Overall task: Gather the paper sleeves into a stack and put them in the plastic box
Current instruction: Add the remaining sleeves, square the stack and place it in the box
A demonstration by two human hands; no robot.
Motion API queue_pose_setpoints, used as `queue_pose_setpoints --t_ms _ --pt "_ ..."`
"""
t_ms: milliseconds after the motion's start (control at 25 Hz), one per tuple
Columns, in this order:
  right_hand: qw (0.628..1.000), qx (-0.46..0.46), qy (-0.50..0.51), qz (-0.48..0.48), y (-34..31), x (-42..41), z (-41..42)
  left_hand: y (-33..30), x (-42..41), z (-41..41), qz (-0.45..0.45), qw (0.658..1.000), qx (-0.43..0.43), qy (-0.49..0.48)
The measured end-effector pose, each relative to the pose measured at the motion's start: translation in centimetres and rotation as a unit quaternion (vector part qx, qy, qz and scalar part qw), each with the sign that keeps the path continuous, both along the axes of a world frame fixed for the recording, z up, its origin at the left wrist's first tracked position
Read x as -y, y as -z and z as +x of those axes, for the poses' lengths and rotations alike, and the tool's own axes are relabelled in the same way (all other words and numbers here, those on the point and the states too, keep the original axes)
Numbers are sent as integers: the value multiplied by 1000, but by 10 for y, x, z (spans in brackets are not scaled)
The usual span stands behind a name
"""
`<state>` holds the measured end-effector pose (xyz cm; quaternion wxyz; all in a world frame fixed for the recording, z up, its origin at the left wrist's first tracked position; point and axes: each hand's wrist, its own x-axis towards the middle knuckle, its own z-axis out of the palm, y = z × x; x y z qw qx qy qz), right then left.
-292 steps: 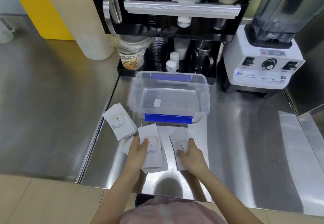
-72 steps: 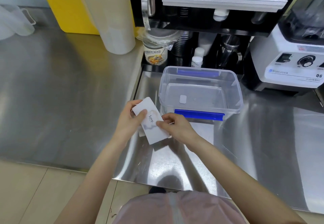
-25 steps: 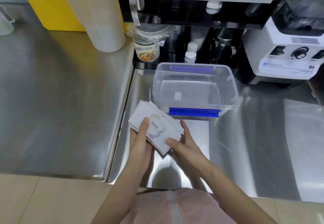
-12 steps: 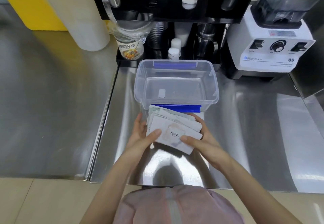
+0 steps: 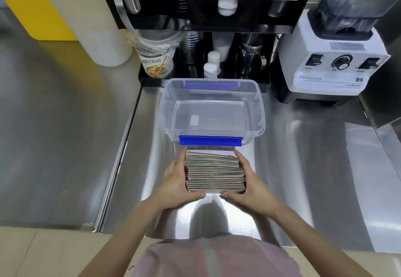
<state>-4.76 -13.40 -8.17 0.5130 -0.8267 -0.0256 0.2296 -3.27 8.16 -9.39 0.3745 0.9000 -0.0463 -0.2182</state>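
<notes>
The paper sleeves (image 5: pixel 214 171) are gathered into one stack standing on edge on the steel counter, their grey-brown edges facing up. My left hand (image 5: pixel 176 179) presses the stack's left side and my right hand (image 5: pixel 249 181) presses its right side, thumbs along the near face. The clear plastic box (image 5: pixel 259 111) with blue clips sits just behind the stack, open, holding nothing but a small white sticker on its floor.
A white blender base (image 5: pixel 334 68) stands at the back right. A black cup rack (image 5: pixel 208 22) with cups and small bottles is behind the box. A tall translucent cup stack (image 5: pixel 95 22) stands at the back left. A seam (image 5: pixel 121 153) divides the counter left of my hands.
The stack has been turned from lying flat, printed face up, to standing on edge. Both hands now clamp its sides and square it up in front of the box.
</notes>
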Motion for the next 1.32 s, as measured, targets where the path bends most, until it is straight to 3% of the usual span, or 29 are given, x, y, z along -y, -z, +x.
queue_pose_setpoints --t_ms 280,640,920,1120,1320 --pt "998 55 37 15 3 -3 2 3 11 6 -19 998 67 12" --pt "994 92 61 1 1 -4 -2 4 12 4 -20 996 77 -43" --pt "985 155 -20 -76 -3 -5 11 14 7 12 -2 999 53 12" --pt "985 155 -14 -73 7 -8 7 21 7 9 -2 997 69 -19" --pt "986 148 -11 -78 6 -10 8 13 3 7 3 998 53 26"
